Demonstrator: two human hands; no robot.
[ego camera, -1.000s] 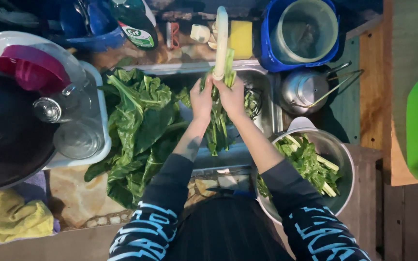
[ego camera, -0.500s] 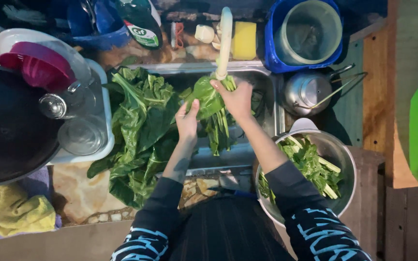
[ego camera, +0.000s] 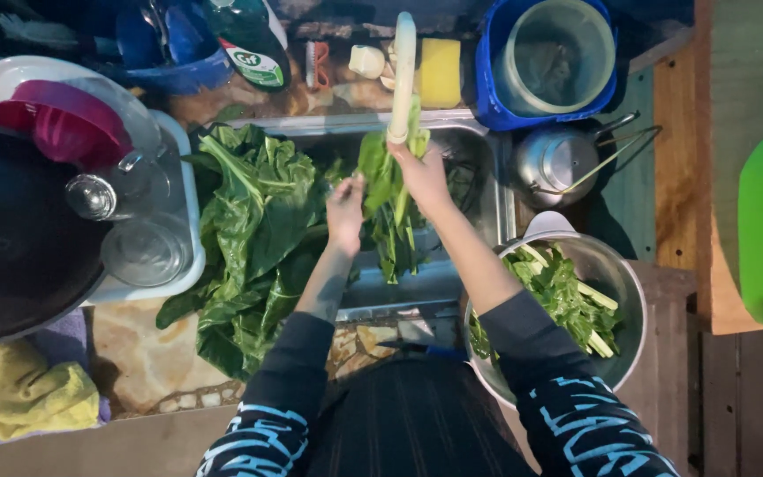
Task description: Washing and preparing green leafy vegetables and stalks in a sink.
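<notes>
Right hand grips bunch of green leafy stalks under pale curved faucet; left hand spread flat against leaves. Heap of big green leaves left, round steel bowl of chopped greens right.

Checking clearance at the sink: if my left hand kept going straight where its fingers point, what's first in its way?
Probably the bunch of leaves held by the right hand; the left hand is right beside it, though depth is unclear.

Shiny metal sink and kettle, glossy blue plastic tub, yellow cloth.
</notes>
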